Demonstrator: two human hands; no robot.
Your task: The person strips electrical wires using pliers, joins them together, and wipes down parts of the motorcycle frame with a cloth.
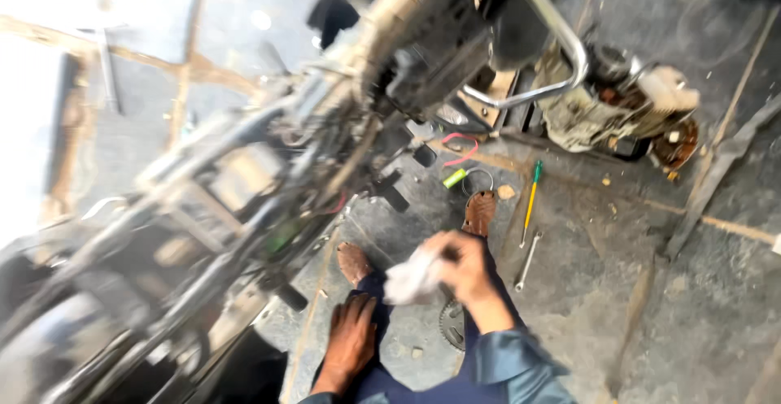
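My right hand [465, 264] is closed around a crumpled white rag [412, 279], held above my right knee. My left hand [351, 340] rests flat on my left leg with the fingers spread and nothing in it. Below the rag, a dark toothed sprocket [450, 325] lies on the floor beside my leg. My two feet in brown sandals [480, 211] point toward a stripped motorcycle frame [268, 168] that fills the left and top of the view, blurred.
On the concrete floor to the right lie a green-handled screwdriver [531, 200], a silver spanner [527, 262], a small green cylinder [454, 179] and a pink wire loop [462, 148]. A removed engine [622, 103] sits at the upper right. A chrome tube [561, 42] curves near it.
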